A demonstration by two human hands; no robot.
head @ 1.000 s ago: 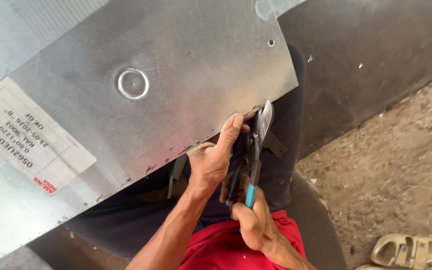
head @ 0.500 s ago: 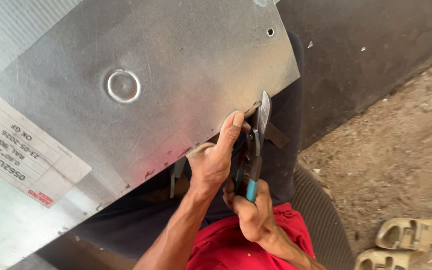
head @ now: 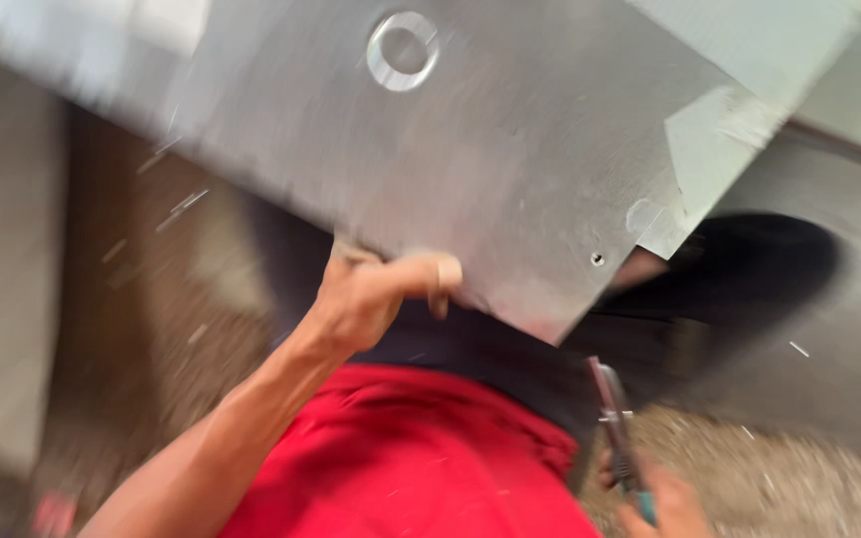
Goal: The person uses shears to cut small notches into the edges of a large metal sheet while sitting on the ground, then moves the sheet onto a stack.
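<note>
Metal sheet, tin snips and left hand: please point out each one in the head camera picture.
metal sheet point(head: 470, 169), head view, on its flat grey face below the ring.
tin snips point(head: 615, 418), head view, on the blades above the handle.
left hand point(head: 366, 299), head view, on the back of the hand.

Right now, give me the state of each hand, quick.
Left hand: closed on the lower edge of the metal sheet.
Right hand: closed around the handles of the snips, clear of the sheet.

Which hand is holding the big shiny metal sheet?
The left hand grips the metal sheet at its lower edge. The right hand, low down away from it, holds the snips instead.
</note>
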